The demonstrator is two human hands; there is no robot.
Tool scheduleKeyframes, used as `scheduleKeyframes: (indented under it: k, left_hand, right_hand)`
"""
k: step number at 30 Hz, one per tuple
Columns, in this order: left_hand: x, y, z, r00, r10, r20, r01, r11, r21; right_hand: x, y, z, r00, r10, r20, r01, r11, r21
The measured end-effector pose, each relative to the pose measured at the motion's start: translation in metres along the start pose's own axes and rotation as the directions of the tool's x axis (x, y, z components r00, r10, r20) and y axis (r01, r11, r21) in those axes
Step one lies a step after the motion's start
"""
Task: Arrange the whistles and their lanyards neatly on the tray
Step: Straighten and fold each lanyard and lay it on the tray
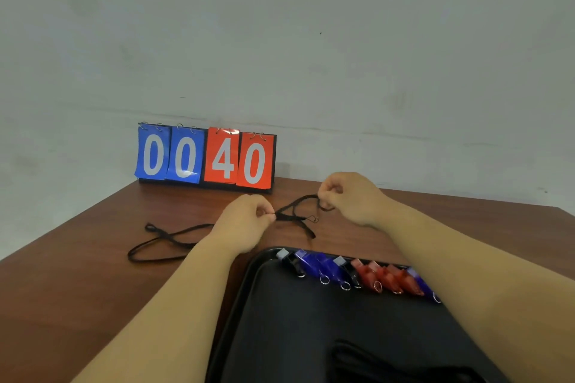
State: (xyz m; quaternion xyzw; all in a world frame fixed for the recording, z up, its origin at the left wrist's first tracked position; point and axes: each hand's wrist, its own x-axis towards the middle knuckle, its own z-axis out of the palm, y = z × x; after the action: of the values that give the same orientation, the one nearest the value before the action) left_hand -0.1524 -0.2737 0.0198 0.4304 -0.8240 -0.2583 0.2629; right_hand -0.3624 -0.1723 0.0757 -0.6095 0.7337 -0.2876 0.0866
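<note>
Blk tray (295, 320), blue/red whistles (314, 263), blk lanyards (169, 238)

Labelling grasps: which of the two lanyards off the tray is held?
The lanyard just beyond the tray, pinched by the left hand and right hand. The loose lanyard lies on the table further left, in neither hand.

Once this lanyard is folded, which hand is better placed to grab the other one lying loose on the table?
Probably the left. The left hand pinches the held lanyard right beside the loose lanyard, whose end disappears behind that wrist. The right hand would have to cross over the left.
</note>
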Motion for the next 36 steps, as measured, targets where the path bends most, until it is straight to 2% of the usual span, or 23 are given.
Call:
scheduleKeyframes:
  k: [3,6,9,12,15,17,20,24,26,29,31,33,36]
  left_hand:
    - [-0.001,0.005,-0.004,0.997,0.007,-0.080,-0.017,0.992,-0.126]
    - [-0.004,0.010,-0.007,0.996,0.010,-0.086,-0.029,0.975,-0.221]
    - [-0.007,0.015,-0.012,0.996,-0.015,-0.084,-0.021,0.910,-0.415]
    - [-0.006,0.017,-0.017,0.999,-0.043,-0.030,0.016,0.795,-0.606]
    - [-0.006,0.018,-0.021,0.996,-0.076,0.049,0.085,0.607,-0.790]
    - [-0.006,0.017,-0.024,0.994,-0.106,0.040,0.089,0.504,-0.859]
    - [-0.006,0.016,-0.032,0.980,-0.200,0.005,0.074,0.339,-0.938]
    - [-0.006,0.010,-0.038,0.948,-0.317,0.028,0.076,0.139,-0.987]
    - [-0.004,0.004,-0.039,0.931,-0.359,0.066,0.084,0.033,-0.996]
    - [-0.002,-0.004,-0.042,0.906,-0.409,0.113,0.064,-0.133,-0.989]
    - [-0.003,-0.006,-0.042,0.894,-0.427,0.132,0.045,-0.208,-0.977]
    - [-0.005,-0.004,-0.041,0.895,-0.421,0.146,0.045,-0.242,-0.969]
    - [-0.007,0.001,-0.038,0.906,-0.392,0.159,0.076,-0.217,-0.973]
  right_hand:
    - [0.000,-0.008,-0.010,0.994,0.013,-0.109,0.005,0.987,0.162]
    - [0.001,-0.015,-0.013,0.989,0.058,-0.136,-0.008,0.940,0.341]
    - [0.000,-0.022,-0.013,0.985,0.086,-0.151,-0.017,0.913,0.409]
    - [0.000,-0.026,-0.012,0.981,0.115,-0.154,-0.031,0.886,0.462]
    - [0.004,-0.033,-0.009,0.979,0.132,-0.157,-0.038,0.870,0.491]
    - [0.007,-0.039,-0.010,0.977,0.125,-0.170,-0.026,0.872,0.489]
    - [0.010,-0.038,-0.016,0.979,0.093,-0.180,-0.009,0.906,0.422]
    - [0.006,-0.016,-0.025,0.990,0.058,-0.127,-0.038,0.987,0.155]
    - [0.001,0.002,-0.030,0.991,0.074,-0.112,-0.065,0.995,0.081]
    - [-0.011,0.036,-0.042,0.972,0.180,-0.149,-0.154,0.973,0.172]
    - [-0.021,0.056,-0.050,0.946,0.272,-0.176,-0.218,0.937,0.272]
    - [-0.032,0.073,-0.057,0.915,0.344,-0.212,-0.259,0.902,0.346]
    - [-0.048,0.092,-0.063,0.878,0.408,-0.251,-0.287,0.868,0.406]
